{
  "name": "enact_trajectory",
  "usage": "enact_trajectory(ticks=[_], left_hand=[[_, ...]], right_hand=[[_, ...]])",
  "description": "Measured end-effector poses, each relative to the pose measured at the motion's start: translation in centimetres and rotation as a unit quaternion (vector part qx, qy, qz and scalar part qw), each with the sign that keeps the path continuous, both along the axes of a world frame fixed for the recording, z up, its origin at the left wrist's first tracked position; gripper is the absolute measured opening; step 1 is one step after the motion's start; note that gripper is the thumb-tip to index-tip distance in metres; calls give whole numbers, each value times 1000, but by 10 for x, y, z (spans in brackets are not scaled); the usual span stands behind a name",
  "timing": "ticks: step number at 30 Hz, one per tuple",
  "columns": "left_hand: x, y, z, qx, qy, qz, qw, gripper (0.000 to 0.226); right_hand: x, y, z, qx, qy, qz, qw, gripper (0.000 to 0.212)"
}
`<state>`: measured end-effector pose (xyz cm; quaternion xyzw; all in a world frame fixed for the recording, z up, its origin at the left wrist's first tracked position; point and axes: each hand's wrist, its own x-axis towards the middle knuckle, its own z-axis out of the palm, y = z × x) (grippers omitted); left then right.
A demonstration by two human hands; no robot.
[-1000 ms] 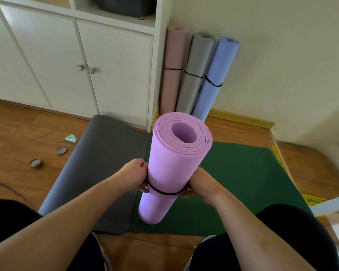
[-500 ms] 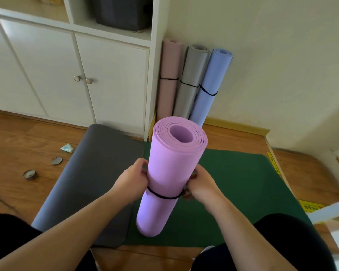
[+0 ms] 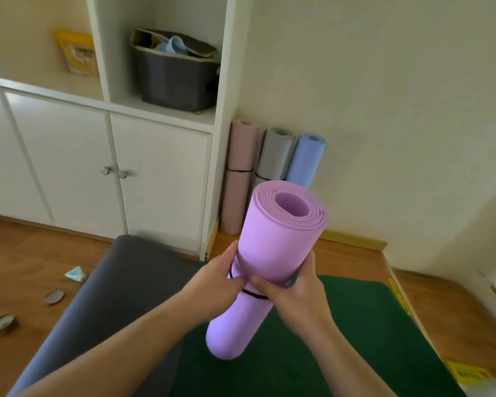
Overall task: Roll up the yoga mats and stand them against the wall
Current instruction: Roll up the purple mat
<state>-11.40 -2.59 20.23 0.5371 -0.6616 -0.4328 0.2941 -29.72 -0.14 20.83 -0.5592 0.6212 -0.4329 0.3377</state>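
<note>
**Fourth mat rolled and banded, two still flat**

While gripped mid-length by both hands, stands lifted and tilted: purple rolled mat [image 3: 272,253], open end up, lower end hanging over the green mat [image 3: 341,333]. Left hand [image 3: 215,285] curled round the roll's left side, fingers at the black elastic band [image 3: 252,295]; right hand [image 3: 295,285] wrapped round the right side, thumb across the front just above the band. Near the white cabinet [image 3: 158,179]: pink rolled mat [image 3: 239,173] touching its side panel, grey rolled mat [image 3: 275,156] next, blue rolled mat [image 3: 307,159] beyond, all upright against the wall. Judged done: three mats stored, a fourth rolled and tied. Judged left: carrying the purple roll to the wall beside the blue one, then rolling the dark grey mat [image 3: 121,287] in front of the cabinet and the green one beside it.
</note>
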Motion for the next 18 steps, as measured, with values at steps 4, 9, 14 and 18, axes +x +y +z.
enact_trajectory(ticks=[4, 9, 14, 18], left_hand=[[-7, -69, 24, -27, 57, 17, 998, 65], [-10, -173, 23, 6, 137, 78, 987, 72], [-5, -285, -19, 43, 186, 111, 975, 69], [-6, -357, -51, 49, 197, 139, 969, 77]], right_hand=[[2, -75, 20, -35, 3, -5, 999, 91], [19, -193, 17, -55, 8, -24, 998, 108], [32, -310, -19, -31, 15, -14, 999, 105], [35, -396, -54, -8, 13, -6, 1000, 98]])
